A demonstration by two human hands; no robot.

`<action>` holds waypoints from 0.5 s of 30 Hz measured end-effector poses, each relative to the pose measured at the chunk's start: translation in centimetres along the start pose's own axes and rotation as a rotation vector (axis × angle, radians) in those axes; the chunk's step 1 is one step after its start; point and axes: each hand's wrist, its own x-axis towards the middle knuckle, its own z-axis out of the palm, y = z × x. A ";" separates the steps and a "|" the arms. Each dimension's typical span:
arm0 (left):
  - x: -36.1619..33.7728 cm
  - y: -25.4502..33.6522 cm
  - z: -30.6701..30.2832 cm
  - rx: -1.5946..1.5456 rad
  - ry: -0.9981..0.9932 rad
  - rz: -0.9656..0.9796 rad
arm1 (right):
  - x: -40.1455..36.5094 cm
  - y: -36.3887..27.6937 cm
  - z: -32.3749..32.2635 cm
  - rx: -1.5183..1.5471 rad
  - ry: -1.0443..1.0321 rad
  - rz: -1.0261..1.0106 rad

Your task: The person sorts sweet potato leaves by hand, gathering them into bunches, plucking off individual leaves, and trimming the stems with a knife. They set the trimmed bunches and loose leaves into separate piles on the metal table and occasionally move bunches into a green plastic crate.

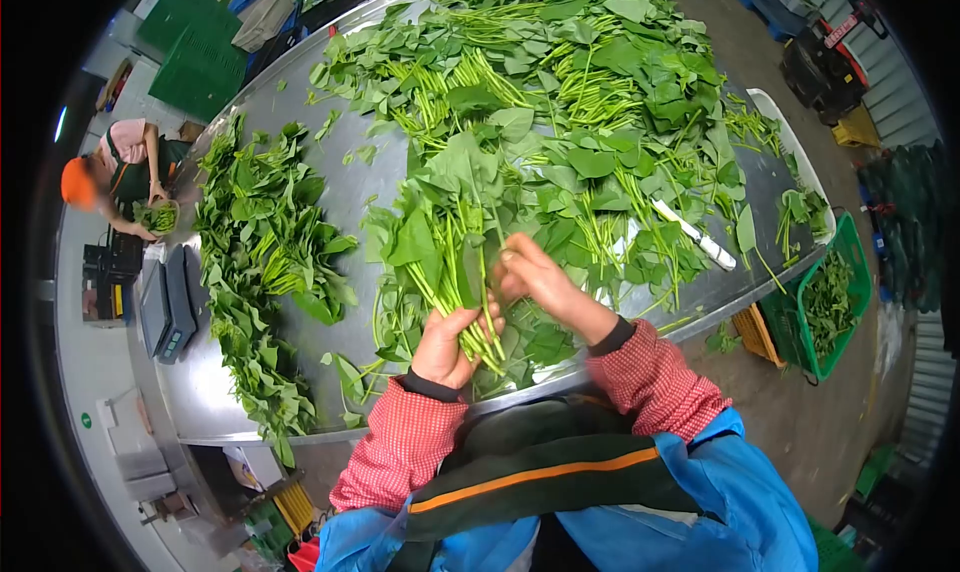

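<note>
Left hand (449, 346): clamped on stems of leafy greens (450, 262) | right hand (545, 284): beside their leaves (finger closure unclear)

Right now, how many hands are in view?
4: left hand around a leafy bunch; right hand beside it; co-worker's upper hand and lower hand at far left.

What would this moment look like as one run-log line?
left hand: grip on leafy bunch | right hand: fingers curled beside leafy bunch | metal table: heap of greens ahead, row of greens at left
</note>
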 end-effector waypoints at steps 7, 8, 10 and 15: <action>-2.2 5.3 1.2 -0.046 -0.155 0.211 | 0.1 3.0 -2.8 -0.897 0.260 -0.184; -2.3 5.9 1.4 -0.033 -0.179 0.274 | -1.2 2.3 -2.4 -1.082 0.246 -0.121; -1.8 6.3 2.1 0.013 -0.130 0.334 | -3.2 1.3 -0.1 -1.254 -0.085 -0.115; 1.8 2.4 -2.3 -0.073 0.060 0.050 | -3.5 -1.4 -3.2 -1.211 0.353 -0.444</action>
